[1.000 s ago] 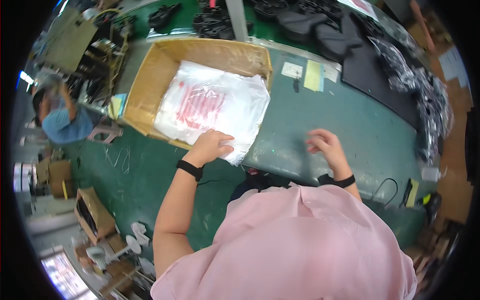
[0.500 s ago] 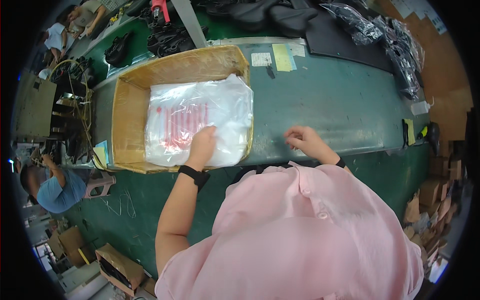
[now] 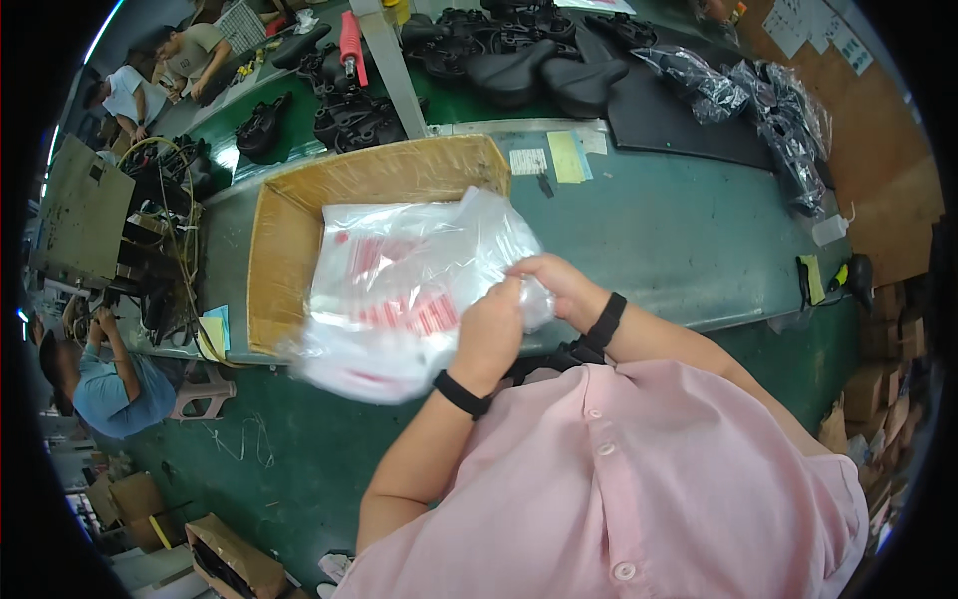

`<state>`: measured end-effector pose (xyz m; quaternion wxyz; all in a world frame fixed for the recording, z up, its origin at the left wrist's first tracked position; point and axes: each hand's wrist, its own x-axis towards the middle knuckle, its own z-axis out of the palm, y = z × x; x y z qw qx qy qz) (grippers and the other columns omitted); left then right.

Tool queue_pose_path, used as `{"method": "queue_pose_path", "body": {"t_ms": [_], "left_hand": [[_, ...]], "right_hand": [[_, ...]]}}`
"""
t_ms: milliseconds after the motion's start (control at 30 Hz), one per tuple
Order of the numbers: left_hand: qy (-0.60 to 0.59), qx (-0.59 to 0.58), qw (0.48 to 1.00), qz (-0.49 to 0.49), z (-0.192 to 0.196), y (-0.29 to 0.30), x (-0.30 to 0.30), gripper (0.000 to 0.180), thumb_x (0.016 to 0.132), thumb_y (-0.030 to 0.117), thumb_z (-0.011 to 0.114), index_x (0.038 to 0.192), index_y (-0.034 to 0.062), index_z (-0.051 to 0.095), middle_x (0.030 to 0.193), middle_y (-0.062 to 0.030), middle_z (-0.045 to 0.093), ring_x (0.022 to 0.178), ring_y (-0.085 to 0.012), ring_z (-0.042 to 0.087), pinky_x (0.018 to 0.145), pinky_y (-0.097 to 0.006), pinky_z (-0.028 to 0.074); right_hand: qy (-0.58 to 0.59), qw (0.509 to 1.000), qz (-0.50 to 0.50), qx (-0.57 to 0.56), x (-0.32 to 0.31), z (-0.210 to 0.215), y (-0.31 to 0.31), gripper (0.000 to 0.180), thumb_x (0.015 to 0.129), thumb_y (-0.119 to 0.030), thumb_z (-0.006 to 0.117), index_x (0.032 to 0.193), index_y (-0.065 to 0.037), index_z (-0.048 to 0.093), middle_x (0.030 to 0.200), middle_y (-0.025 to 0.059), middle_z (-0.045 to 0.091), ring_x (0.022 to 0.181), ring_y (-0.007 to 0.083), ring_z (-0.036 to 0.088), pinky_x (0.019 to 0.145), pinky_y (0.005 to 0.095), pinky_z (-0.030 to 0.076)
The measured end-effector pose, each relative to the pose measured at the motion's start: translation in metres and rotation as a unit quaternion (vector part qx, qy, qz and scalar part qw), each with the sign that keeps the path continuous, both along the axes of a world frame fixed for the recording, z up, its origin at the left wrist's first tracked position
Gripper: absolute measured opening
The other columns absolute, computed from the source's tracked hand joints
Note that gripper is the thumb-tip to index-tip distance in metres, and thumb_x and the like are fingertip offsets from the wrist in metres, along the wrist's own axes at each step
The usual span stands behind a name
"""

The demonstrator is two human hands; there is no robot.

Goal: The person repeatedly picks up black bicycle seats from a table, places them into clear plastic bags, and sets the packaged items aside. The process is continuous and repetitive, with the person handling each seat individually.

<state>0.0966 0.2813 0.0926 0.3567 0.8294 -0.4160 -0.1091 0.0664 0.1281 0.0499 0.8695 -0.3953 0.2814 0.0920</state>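
we see left hand [image 3: 491, 327] and right hand [image 3: 565, 286], fingers grasping the right end of a plastic bag [image 3: 404, 344]. at left, we note a box [image 3: 399, 163] on the counter [image 3: 649, 230].

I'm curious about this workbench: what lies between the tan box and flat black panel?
The head view shows a yellow slip, white paper slips and a small dark piece lying there.

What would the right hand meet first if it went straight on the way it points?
Most likely the clear plastic bag: the right hand points leftward into it and seems to touch it, though depth is unclear in this view.
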Motion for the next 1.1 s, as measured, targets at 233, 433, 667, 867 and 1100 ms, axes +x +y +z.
{"method": "queue_pose_path", "body": {"t_ms": [233, 433, 667, 867, 1100], "left_hand": [[0.13, -0.113, 0.98, -0.1, -0.002, 0.001, -0.035, 0.04, 0.085, 0.015, 0.06, 0.122, 0.0013, 0.053, 0.106, -0.02, 0.059, 0.098, -0.035, 0.055, 0.087, -0.042, 0.043], [-0.24, 0.009, 0.952, 0.192, -0.037, 0.007, 0.029, 0.038, 0.082, 0.016, 0.063, 0.118, 0.0057, 0.058, 0.114, -0.0181, 0.06, 0.106, -0.0349, 0.054, 0.093, -0.042, 0.041], [-0.045, -0.021, 0.985, 0.165, -0.024, -0.033, 0.024, 0.014, 0.084, 0.006, 0.053, 0.089, 0.0013, 0.066, 0.089, -0.0196, 0.064, 0.085, -0.0365, 0.061, 0.074, -0.041, 0.048], [0.005, 0.072, 0.995, -0.072, -0.001, -0.179, -0.112, 0.052, 0.086, 0.001, 0.046, 0.134, 0.0202, 0.048, 0.1, -0.0164, 0.057, 0.086, -0.0357, 0.06, 0.073, -0.042, 0.049], [0.022, 0.268, 0.954, -0.13, -0.079, -0.302, -0.16, 0.065, 0.088, 0.001, 0.041, 0.146, 0.0253, 0.028, 0.107, -0.0188, 0.054, 0.086, -0.0389, 0.061, 0.073, -0.045, 0.05]], "right_hand": [[-0.01, 0.966, 0.0, -0.258, -0.044, 0.039, -0.057, 0.032, 0.075, 0.005, 0.059, 0.106, 0.01, 0.06, 0.093, 0.0134, 0.064, 0.078, 0.0212, 0.064, 0.069, 0.0346, 0.052], [-0.011, 0.974, -0.026, -0.223, -0.072, 0.021, -0.091, 0.034, 0.074, 0.004, 0.06, 0.107, 0.009, 0.06, 0.093, 0.0129, 0.064, 0.08, 0.0215, 0.064, 0.072, 0.0353, 0.052], [-0.059, 0.976, -0.05, -0.204, -0.094, 0.008, -0.129, 0.035, 0.074, 0.004, 0.06, 0.109, 0.009, 0.059, 0.094, 0.0128, 0.064, 0.082, 0.0222, 0.063, 0.074, 0.0361, 0.051], [-0.042, 0.979, -0.053, -0.192, -0.139, -0.041, -0.242, 0.036, 0.074, 0.006, 0.056, 0.11, 0.008, 0.06, 0.096, 0.0132, 0.065, 0.083, 0.0223, 0.063, 0.074, 0.0358, 0.051], [-0.023, 0.968, -0.043, -0.245, -0.175, -0.099, -0.356, 0.044, 0.075, 0.002, 0.05, 0.118, 0.007, 0.055, 0.104, 0.0148, 0.064, 0.094, 0.0227, 0.06, 0.085, 0.0333, 0.047]]}}
